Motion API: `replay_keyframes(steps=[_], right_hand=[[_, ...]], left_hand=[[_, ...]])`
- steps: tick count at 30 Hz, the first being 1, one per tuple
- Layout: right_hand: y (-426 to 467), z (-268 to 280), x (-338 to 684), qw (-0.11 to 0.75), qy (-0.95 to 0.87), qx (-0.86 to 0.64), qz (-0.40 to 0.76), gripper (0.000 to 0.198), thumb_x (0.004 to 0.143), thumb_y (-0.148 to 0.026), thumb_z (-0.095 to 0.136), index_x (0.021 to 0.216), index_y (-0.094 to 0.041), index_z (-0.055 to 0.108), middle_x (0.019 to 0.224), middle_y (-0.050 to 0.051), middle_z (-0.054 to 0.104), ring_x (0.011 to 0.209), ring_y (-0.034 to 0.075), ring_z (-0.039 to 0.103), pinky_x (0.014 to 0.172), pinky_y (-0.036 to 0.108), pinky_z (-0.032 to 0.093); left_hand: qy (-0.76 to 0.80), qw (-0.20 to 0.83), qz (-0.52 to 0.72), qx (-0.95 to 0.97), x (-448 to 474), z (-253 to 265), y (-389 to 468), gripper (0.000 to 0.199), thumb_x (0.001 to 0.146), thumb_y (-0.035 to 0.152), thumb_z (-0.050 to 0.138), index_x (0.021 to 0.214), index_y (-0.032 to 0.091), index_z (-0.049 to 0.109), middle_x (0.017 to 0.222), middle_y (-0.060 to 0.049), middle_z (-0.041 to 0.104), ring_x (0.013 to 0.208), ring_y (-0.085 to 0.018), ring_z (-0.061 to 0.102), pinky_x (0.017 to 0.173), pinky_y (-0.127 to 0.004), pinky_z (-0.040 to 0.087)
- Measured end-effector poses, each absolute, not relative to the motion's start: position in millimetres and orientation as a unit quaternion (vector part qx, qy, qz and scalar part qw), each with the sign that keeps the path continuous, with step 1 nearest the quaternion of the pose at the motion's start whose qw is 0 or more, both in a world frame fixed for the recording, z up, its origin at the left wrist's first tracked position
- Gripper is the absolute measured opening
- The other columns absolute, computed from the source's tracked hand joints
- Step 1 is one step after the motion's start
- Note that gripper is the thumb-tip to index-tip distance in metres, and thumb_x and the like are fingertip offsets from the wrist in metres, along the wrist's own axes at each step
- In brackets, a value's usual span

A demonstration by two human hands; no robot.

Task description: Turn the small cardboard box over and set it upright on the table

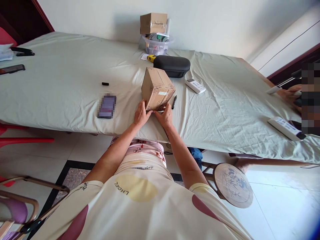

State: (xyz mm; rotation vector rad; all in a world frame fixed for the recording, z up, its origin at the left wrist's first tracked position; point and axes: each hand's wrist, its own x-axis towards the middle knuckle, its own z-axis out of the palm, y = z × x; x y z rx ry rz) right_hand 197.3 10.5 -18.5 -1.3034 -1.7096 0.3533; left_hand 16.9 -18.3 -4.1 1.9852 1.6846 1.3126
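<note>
A brown cardboard box [157, 87] with a small printed label rests on the pale cloth-covered table [62, 83] near its front edge. My left hand [141, 114] grips the box's near left corner. My right hand [165, 116] holds its near right corner. Both sets of fingers press against the box's front face. A black pen [174, 102] lies just right of the box, close to my right hand.
A phone [107, 106] and a small black item [105, 83] lie left of the box. Behind it are a black case [172, 65], a white remote [195, 85], a plastic tub [156, 45] and another carton [153, 23]. Another person's hand [290, 94] is at the right edge. A round stool [233, 185] stands below.
</note>
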Motion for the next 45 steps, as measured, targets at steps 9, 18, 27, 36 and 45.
replay_keyframes(steps=[9,18,27,36,45], right_hand=[[10.6,-15.6,198.2,0.467,-0.692,-0.52,0.181,0.057,0.092,-0.034,0.068,0.146,-0.024,0.053,0.126,0.013,0.067,0.098,0.023,0.074,0.08,0.038,0.067],[5.9,-7.0,199.2,0.469,-0.707,-0.495,0.186,0.051,0.089,-0.022,0.056,0.14,-0.021,0.057,0.124,0.013,0.073,0.091,0.021,0.076,0.087,0.039,0.065],[3.4,-0.9,201.3,0.471,-0.677,-0.526,0.208,0.019,0.093,-0.044,0.06,0.097,-0.025,0.064,0.078,0.002,0.074,0.071,0.021,0.068,0.073,0.035,0.056],[-1.8,6.1,199.8,0.478,-0.665,-0.533,0.211,0.047,0.099,-0.068,0.051,0.087,-0.024,0.064,0.075,0.003,0.074,0.07,0.023,0.072,0.072,0.037,0.056],[3.8,5.9,212.3,0.639,-0.577,-0.485,0.154,0.061,0.099,-0.072,0.057,0.139,-0.026,0.059,0.082,0.0,0.07,0.069,0.018,0.068,0.07,0.035,0.059]], left_hand=[[0.609,0.141,0.438,0.646,14.4,2.5,-20.1,0.057,0.099,0.024,0.072,0.149,0.019,0.046,0.15,-0.02,0.067,0.138,-0.031,0.069,0.113,-0.045,0.058],[0.615,0.142,0.447,0.634,9.9,-2.8,-14.9,0.06,0.101,0.02,0.065,0.156,0.018,0.043,0.159,-0.018,0.062,0.144,-0.03,0.065,0.118,-0.044,0.057],[0.538,0.164,0.527,0.637,4.1,-17.1,-5.4,0.061,0.098,0.017,0.06,0.159,0.02,0.049,0.166,-0.013,0.056,0.158,-0.028,0.051,0.135,-0.044,0.041],[0.501,0.156,0.571,0.632,0.4,-21.3,-1.1,0.05,0.108,0.031,0.047,0.156,0.022,0.055,0.165,-0.011,0.057,0.158,-0.025,0.051,0.138,-0.044,0.035],[0.47,0.08,0.604,0.638,-2.5,-20.5,-2.0,0.055,0.115,0.046,0.029,0.146,0.021,0.066,0.151,-0.012,0.07,0.145,-0.023,0.064,0.13,-0.04,0.048]])
